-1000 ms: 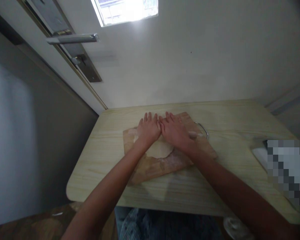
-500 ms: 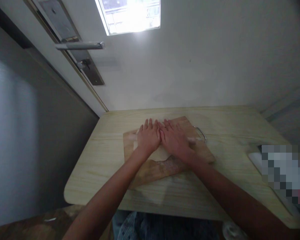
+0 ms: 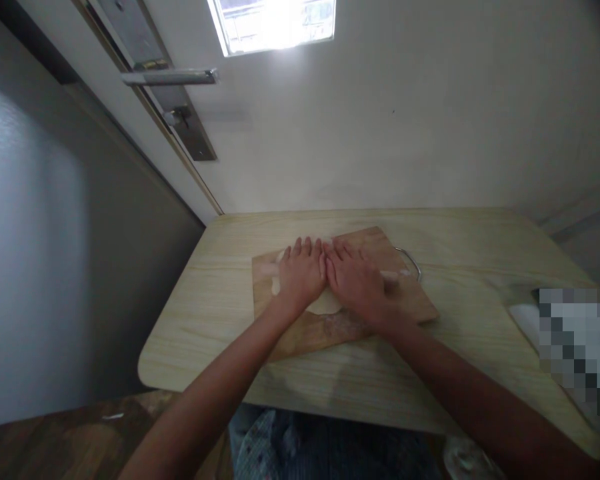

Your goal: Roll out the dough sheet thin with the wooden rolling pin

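Note:
A brown wooden cutting board with a metal loop handle lies on the light wooden table. A pale flat piece of dough rests on the board. A pale rolling pin lies across the dough, mostly hidden, with its ends showing left and right of my hands. My left hand and my right hand lie side by side, fingers stretched flat, pressing down on the pin over the dough.
A white wall stands right behind the table. A door with a metal lever handle is at the left. A blurred-out white object sits at the table's right edge. Dark wood floor shows at the lower left.
Both hands have slid slightly away from me across the board, and less of the dough shows below them. The view has shifted a little.

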Demonstrator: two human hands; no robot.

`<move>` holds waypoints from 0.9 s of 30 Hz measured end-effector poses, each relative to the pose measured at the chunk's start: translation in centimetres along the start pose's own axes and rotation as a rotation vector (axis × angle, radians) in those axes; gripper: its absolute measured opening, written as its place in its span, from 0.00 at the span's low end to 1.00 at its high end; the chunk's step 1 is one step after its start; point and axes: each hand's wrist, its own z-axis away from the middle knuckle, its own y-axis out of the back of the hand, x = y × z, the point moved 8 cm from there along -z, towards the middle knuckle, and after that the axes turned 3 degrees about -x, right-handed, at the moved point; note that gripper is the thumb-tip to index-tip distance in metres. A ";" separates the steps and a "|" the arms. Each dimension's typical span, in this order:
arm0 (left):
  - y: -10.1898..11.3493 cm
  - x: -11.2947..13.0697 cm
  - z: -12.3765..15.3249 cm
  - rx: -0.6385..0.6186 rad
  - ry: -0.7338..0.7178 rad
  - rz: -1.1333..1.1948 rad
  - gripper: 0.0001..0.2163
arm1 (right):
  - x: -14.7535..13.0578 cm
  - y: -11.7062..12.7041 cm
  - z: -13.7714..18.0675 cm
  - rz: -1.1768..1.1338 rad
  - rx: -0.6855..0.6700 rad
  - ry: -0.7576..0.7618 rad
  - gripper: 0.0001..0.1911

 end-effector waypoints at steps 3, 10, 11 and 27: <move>-0.6 0.0 -1.4 -0.096 -0.015 0.015 0.20 | 0.6 -0.4 -1.2 -0.008 -0.068 -0.017 0.24; -0.2 -0.2 0.1 -0.064 -0.004 -0.006 0.19 | -0.2 -0.1 0.2 -0.005 -0.019 -0.011 0.24; -0.2 -0.3 -0.1 -0.075 0.002 -0.008 0.19 | -0.1 -0.2 0.0 -0.004 -0.024 -0.020 0.24; -0.5 -0.8 -1.8 -0.098 0.048 -0.016 0.21 | 0.8 -1.0 -1.8 -0.026 -0.126 -0.046 0.24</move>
